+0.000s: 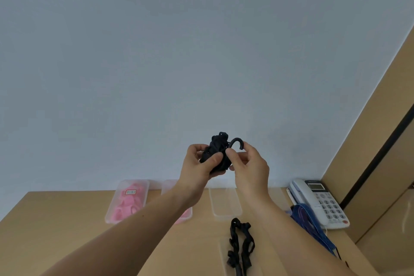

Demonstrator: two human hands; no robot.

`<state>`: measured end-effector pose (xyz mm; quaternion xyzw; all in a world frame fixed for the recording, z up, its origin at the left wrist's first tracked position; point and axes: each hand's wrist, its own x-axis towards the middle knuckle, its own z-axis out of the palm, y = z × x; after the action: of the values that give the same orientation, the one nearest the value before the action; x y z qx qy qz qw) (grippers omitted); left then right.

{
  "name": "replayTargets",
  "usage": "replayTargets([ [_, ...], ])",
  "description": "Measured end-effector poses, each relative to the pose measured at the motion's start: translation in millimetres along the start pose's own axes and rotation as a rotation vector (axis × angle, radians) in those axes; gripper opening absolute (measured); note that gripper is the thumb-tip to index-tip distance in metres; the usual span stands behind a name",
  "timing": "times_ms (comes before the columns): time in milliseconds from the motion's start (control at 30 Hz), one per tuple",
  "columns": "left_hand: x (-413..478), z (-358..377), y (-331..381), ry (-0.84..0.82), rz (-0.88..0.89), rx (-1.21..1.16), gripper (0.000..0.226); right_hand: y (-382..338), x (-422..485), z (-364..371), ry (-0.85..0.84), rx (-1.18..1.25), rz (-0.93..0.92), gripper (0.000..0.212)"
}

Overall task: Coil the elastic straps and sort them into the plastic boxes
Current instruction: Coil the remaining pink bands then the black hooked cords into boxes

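- The left hand (199,163) is clenching round the coiled black strap (216,149), holding it raised above the table (56,219), probably so the turns cannot spring loose.
- The right hand (248,163) is pinching the strap's hook (236,141), seemingly to tuck it in and lock the coil.
- A clear box (225,203) is sitting below, beside a pink-filled box (127,200); a second black strap (240,244) and blue straps (313,224) are lying uncoiled.

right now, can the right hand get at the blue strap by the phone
Not straight away: the right hand pinches the hook of the black bundle gripped by the left hand, up above the table. Once freed, probably yes: the blue strap lies uncovered beside the phone on that side.
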<state>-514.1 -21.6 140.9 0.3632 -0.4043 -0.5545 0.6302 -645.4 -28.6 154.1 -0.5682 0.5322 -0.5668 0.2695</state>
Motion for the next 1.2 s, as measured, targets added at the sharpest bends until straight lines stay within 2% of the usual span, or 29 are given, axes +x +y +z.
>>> replayTargets([
  [100,1.0,-6.6,-5.8,0.023,0.024,0.013,0.043,0.7,-4.9,12.5,0.026,0.009,0.048,0.051],
  [133,1.2,-8.9,-8.7,0.026,0.026,0.000,0.044,0.3,-5.5,15.2,0.054,0.036,0.065,0.051],
  [200,1.7,-12.9,-14.0,0.027,0.037,-0.007,0.042,0.8,-7.3,20.5,0.096,0.045,0.075,0.035],
  [267,2.6,-15.3,-19.7,0.026,0.034,0.005,0.043,6.1,-10.2,25.0,0.096,-0.044,0.052,0.014],
  [300,3.3,-16.0,-23.1,0.026,0.027,0.007,0.043,10.2,-11.7,26.4,0.081,-0.102,0.041,0.012],
  [500,10.4,-18.6,-47.6,0.040,-0.076,-0.030,0.032,34.2,-6.8,21.9,-0.072,-0.286,0.039,0.020],
  [633,27.9,-15.3,-61.1,0.063,-0.204,-0.147,0.027,60.1,6.8,14.0,-0.127,-0.179,0.070,0.013],
  [700,39.0,-10.9,-71.3,0.074,-0.218,-0.114,0.023,74.9,19.3,10.6,-0.173,-0.165,0.091,0.016],
  [767,48.8,-3.4,-84.3,0.092,-0.220,-0.048,0.020,90.2,35.1,8.2,-0.220,-0.250,0.076,0.024],
  [867,66.5,13.9,-108.4,0.143,-0.196,0.081,0.024,112.8,58.4,4.6,-0.259,-0.286,0.085,0.029],
  [967,83.6,27.5,-131.3,0.238,-0.184,0.168,0.028,132.9,75.1,1.3,-0.375,-0.154,0.169,0.037],
  [1067,92.4,31.7,-152.1,0.316,-0.265,0.163,0.036,150.5,90.5,-2.8,-0.521,-0.005,0.227,0.047],
  [1133,96.2,32.9,-161.8,0.320,-0.377,0.148,0.044,166.6,100.7,-7.4,-0.625,-0.031,0.227,0.033],
  [1200,100.2,26.7,-166.5,0.303,-0.485,0.154,0.040,186.4,108.8,-13.0,-0.735,-0.140,0.190,0.013],
])
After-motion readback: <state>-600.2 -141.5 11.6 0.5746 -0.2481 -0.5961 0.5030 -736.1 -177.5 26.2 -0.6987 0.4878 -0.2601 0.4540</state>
